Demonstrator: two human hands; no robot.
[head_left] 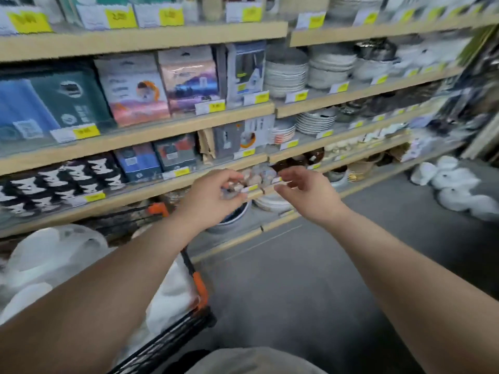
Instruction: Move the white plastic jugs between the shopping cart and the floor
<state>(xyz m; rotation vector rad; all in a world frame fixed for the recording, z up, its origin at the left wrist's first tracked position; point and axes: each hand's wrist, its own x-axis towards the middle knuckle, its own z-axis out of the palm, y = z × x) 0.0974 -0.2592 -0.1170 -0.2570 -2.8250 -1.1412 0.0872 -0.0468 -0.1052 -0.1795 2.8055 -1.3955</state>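
A pile of white jugs [456, 184] sits on the gray floor [310, 279] at 3 o'clock. The black cart [172, 338] at 8 o'clock holds other jugs [54, 255]. Wooden shelves [135, 139] at 12 o'clock carry boxes [132, 90] and stacked bowls [286, 74].

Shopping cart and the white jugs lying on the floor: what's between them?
In the head view, a stretch of bare grey floor separates the shopping cart from the white jugs on the floor.

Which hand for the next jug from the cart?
Left, probably: the empty left hand is nearer the white plastic jugs in the black wire cart; the right hand lies farther off.
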